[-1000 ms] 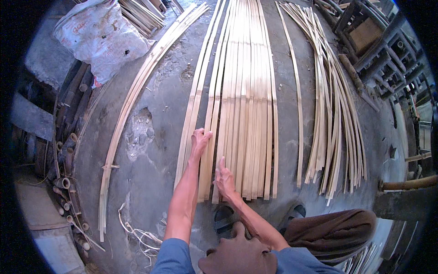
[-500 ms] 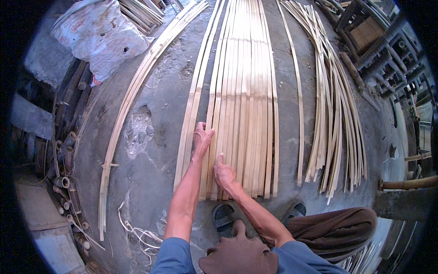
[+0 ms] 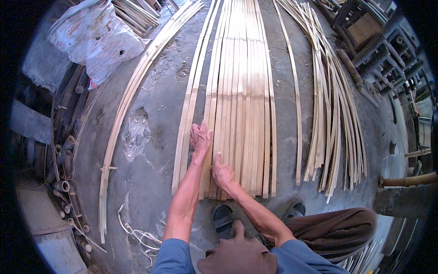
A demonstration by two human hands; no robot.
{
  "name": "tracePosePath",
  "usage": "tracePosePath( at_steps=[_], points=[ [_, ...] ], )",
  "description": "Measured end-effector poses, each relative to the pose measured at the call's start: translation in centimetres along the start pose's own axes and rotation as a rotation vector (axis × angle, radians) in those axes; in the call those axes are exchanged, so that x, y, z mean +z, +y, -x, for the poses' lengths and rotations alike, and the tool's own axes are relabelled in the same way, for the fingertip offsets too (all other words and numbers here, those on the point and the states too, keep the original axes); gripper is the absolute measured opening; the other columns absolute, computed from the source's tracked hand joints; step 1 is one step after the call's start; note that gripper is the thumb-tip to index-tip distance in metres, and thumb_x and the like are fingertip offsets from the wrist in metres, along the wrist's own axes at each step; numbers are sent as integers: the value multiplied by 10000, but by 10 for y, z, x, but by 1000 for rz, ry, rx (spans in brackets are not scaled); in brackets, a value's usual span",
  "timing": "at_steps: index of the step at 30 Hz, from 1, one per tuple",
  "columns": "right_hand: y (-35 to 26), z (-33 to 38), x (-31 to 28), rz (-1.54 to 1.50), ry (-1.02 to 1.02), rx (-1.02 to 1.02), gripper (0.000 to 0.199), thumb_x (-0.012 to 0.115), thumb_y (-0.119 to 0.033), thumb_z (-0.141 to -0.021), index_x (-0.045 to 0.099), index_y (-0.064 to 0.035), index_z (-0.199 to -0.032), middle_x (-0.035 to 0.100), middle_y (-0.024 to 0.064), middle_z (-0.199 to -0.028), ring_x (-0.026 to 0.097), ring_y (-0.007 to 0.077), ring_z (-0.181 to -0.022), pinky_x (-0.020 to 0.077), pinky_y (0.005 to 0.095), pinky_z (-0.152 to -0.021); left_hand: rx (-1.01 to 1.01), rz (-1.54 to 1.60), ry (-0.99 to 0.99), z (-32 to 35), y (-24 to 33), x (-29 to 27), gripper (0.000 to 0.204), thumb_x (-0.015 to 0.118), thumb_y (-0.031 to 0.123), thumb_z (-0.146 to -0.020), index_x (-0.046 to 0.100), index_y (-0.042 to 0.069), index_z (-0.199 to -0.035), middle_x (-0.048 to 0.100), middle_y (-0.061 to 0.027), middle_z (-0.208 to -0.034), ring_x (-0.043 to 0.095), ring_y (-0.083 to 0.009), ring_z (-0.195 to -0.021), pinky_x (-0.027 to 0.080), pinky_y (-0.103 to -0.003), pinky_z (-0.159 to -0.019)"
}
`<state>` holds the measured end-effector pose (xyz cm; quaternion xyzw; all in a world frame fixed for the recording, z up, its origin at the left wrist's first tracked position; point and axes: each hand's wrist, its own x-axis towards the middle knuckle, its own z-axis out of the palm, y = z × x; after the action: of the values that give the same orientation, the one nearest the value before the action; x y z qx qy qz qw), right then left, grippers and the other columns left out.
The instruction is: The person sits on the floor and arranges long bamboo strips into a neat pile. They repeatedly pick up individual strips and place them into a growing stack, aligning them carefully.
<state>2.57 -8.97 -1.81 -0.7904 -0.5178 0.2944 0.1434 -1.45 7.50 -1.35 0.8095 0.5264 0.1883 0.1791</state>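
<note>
A mat of several flat pale bamboo strips [image 3: 244, 100] lies side by side on the grey concrete floor [image 3: 155, 182], running away from me. My left hand [image 3: 200, 137] rests flat, fingers spread, on the strips at the mat's left edge. Just below and to its right, my right hand [image 3: 222, 173] presses on the near ends of the strips with fingers bent, thumb pointing up. Two separate strips [image 3: 187, 128] lie a little to the left of the mat.
A loose bundle of thin bamboo strips [image 3: 331, 105] fans out on the right. A long curved tied bundle [image 3: 123, 118] lies on the left, by a crumpled sack [image 3: 93, 43] and bamboo poles [image 3: 64, 150]. Wooden stools [image 3: 365, 32] stand far right. My sandalled feet [image 3: 223, 219] are below.
Both hands have slid a little toward me and slightly right along the strips; the left hand now lies closer to the mat's edge.
</note>
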Motion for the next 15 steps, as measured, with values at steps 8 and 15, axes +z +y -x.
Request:
tracePosePath(
  at_steps=[8, 15],
  points=[
    [8, 12, -25, -79, 74, -58, 627, 546, -257, -955, 327, 4, -1482, 645, 243, -762, 655, 383, -679, 496, 506, -593, 293, -236, -105, 19, -3, 16, 553, 437, 422, -1001, 372, 254, -1524, 202, -69, -1637, 167, -296, -1509, 106, -542, -1206],
    [177, 37, -108, -110, 662, 306, 415, 583, -262, -940, 543, -24, -1278, 582, 193, -943, 610, 362, -873, 504, 454, -751, 319, -235, -245, 16, -12, 13, 563, 377, 396, -1029, 309, 197, -1551, 173, -48, -1647, 142, -258, -1519, 70, -560, -1203]
  ],
)
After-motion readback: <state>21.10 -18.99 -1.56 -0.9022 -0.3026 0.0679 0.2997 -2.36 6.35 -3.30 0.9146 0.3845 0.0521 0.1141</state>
